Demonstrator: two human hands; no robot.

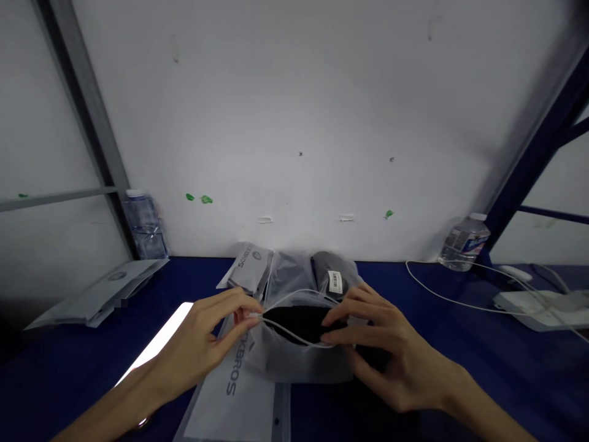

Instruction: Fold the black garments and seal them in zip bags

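A frosted plastic zip bag [299, 367] stands with its mouth spread in front of me. Inside it is something black [294, 319], whose kind I cannot make out. My left hand [225, 328] pinches the left end of the bag's white zip rim between thumb and fingers. At the right end, my right hand [384, 344] has its fingers bent over the rim, their tips reaching into the mouth against the black thing. Its thumb is partly hidden. Under the bag lies a flat frosted bag [234, 402] with printed lettering.
Behind my hands lie a printed packet [251, 267], a frosted packet [291, 273] and a dark packet [335, 270] with a barcode label. Flat bags [99, 291] lie left. Bottles [145, 227] [465, 242] stand by the wall; a white power strip [536, 307] with cables lies right.
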